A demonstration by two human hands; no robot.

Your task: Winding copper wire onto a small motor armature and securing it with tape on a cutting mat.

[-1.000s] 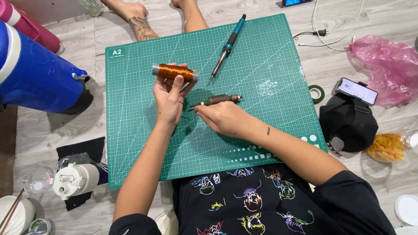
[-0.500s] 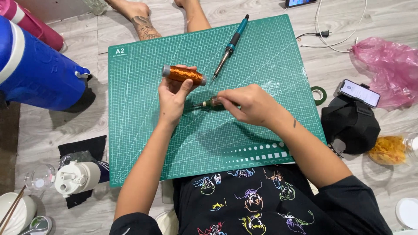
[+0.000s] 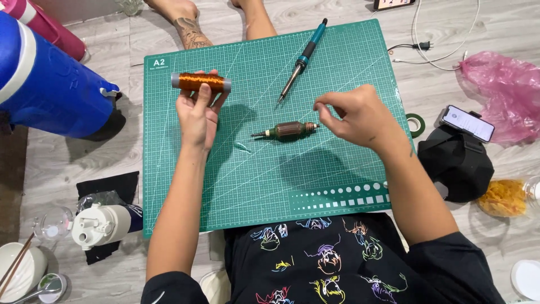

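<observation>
My left hand (image 3: 198,114) holds a spool of copper wire (image 3: 201,82) above the upper left of a green cutting mat (image 3: 253,186). My right hand (image 3: 356,115) hovers over the mat's right side, thumb and forefinger pinched together, probably on a thin wire that I cannot make out. A small motor armature (image 3: 287,130) with a shaft lies on the mat between the two hands, just left of the right fingertips. A soldering iron (image 3: 301,60) with a teal handle lies at the mat's top, tip pointing down-left.
A blue cooler (image 3: 45,84) stands at the left. A white bottle (image 3: 104,224), a glass and a bowl sit at the lower left. A black pouch (image 3: 458,163), a phone (image 3: 468,123), a tape roll (image 3: 416,125) and a pink bag (image 3: 500,90) lie to the right. Another person's legs are at the top.
My right hand has let go of the armature, which now lies on the mat, and moved right. My left hand has carried the spool away to the left.
</observation>
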